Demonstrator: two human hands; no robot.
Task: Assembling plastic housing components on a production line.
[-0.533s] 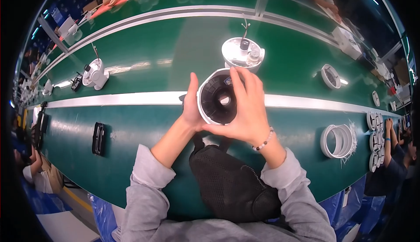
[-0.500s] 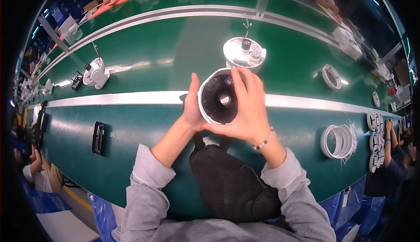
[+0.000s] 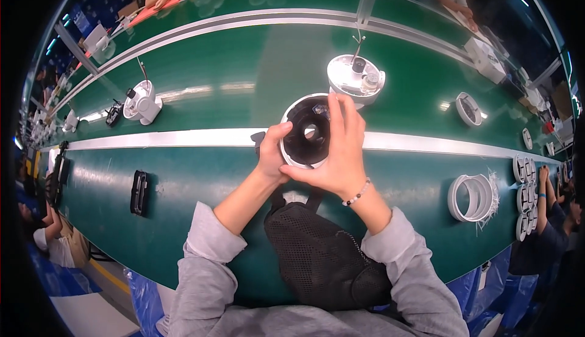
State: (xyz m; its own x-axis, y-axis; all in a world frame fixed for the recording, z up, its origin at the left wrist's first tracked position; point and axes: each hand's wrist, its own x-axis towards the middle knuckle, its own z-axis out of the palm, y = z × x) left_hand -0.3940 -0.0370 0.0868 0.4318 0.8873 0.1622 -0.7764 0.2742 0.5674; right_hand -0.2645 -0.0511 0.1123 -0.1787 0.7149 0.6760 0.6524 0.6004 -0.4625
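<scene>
Grip: both hands grasp a round housing (image 3: 297, 148); the left hand (image 3: 272, 157) sets its thumb on the left rim, its other fingers mostly hidden, while the right hand (image 3: 344, 161) wraps the right side, thumb below.
Green workbench (image 3: 195, 184): spreads under the forearms, with a white strip (image 3: 426, 144) across it; the housing is held up in front of that strip, wide mouth toward the head.
Black mesh bag (image 3: 323, 255): between the forearms, nearer the body than the housing.
Housing, stage: a black liner sits inside the white shell, so that joining looks done; the mouth is uncovered, so it seems unfinished, though which parts are left cannot be told.
Housing, look: white rim, dark funnel-like inside narrowing to a pale round spot.
White unit (image 3: 348, 76): just beyond the right hand, with a dark cylinder and upright wires.
White ring (image 3: 472, 198): lies at right, well apart from both hands.
Black part (image 3: 139, 194): long, narrow, at left.
Bluish patch (image 3: 318, 111): inside the housing, near the right fingertips.
</scene>
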